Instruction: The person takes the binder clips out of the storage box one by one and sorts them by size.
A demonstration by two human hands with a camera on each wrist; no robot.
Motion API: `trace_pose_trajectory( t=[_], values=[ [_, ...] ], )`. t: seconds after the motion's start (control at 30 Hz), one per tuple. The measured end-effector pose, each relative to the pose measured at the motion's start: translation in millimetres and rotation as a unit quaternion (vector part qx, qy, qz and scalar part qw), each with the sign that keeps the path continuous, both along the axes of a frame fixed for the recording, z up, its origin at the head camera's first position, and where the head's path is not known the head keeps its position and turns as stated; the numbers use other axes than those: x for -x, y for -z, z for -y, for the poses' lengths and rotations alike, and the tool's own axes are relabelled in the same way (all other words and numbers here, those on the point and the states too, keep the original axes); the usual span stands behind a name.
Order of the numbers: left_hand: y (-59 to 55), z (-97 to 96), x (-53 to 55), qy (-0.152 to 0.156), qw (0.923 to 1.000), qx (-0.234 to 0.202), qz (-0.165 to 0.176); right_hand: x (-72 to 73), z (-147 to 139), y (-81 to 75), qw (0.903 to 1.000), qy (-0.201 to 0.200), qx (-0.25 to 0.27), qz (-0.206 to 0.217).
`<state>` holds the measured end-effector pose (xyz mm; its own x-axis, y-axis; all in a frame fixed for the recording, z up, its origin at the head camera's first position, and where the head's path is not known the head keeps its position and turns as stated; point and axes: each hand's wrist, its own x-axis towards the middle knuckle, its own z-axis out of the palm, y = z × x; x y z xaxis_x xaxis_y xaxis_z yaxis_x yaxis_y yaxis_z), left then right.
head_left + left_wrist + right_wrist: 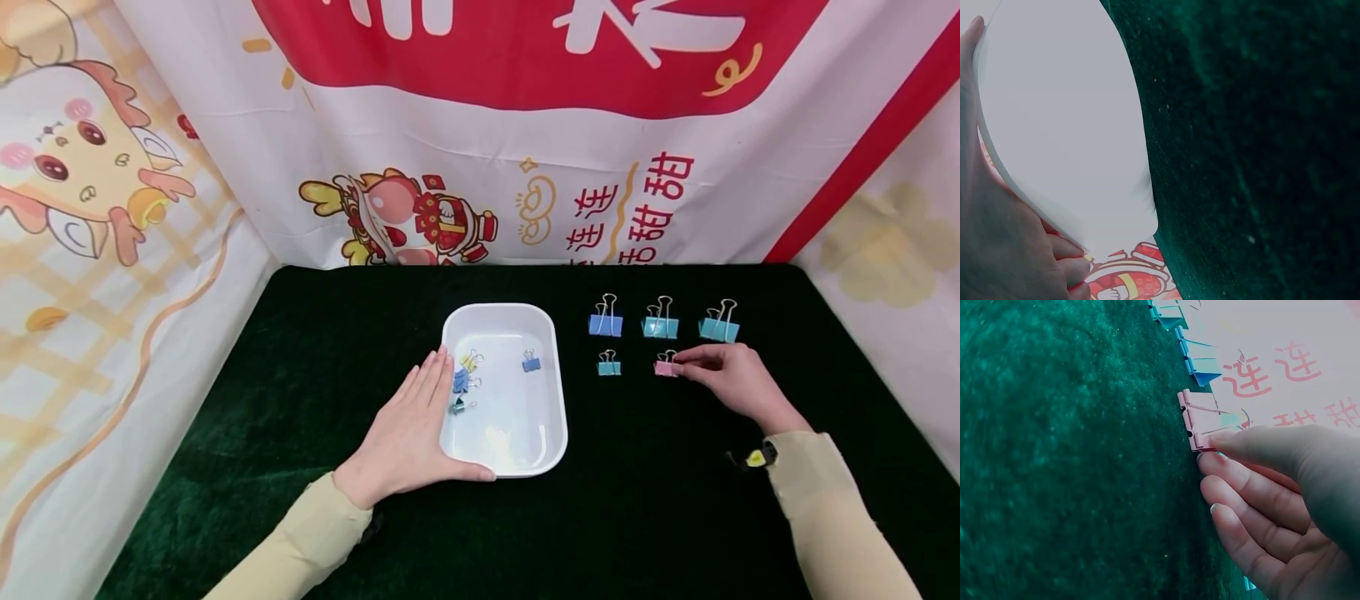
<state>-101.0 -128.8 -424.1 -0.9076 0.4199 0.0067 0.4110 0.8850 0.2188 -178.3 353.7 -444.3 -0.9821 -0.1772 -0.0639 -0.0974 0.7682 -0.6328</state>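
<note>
My right hand [731, 379] pinches a small pink binder clip [665, 367] between thumb and fingertips. In the right wrist view that pink binder clip [1200, 419] stands at the dark cloth, its wire handles pointing away. A small teal binder clip [609, 367] stands to its left. My left hand [408, 429] lies along the left side of a white tray [561, 417], fingers straight against the rim and thumb at the near edge. Inside the tray are a yellow binder clip [470, 361], a blue one [461, 382], a dark teal one [458, 406] and another blue one [531, 364].
Behind the pink clip stands a row of larger binder clips: blue [606, 324], teal [660, 326] and another teal [719, 328]. Dark green cloth [300, 400] covers the table. A printed white and red curtain [450, 142] hangs along the back edge.
</note>
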Motion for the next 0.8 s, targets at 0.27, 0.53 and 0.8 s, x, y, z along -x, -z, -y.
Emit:
trace_pose_trajectory(
  t=[0.27, 0.53, 0.8],
  values=[
    [0.8, -0.7, -0.4, -0.001, 1.0000, 0.001, -0.004, -0.2, -0.8, -2.0, 0.9998, 0.002, 0.002, -0.020],
    [0.7, -0.7, -0.6, -0.001, 1.0000, 0.001, -0.005, -2.2, 4.2, -23.0, 0.9980, 0.017, 0.026, -0.055],
    [0.7, -0.5, -0.1, 0.001, 1.0000, 0.002, -0.005, -6.0, 23.0, -48.6, 0.9950, 0.032, 0.045, -0.083]
  ],
)
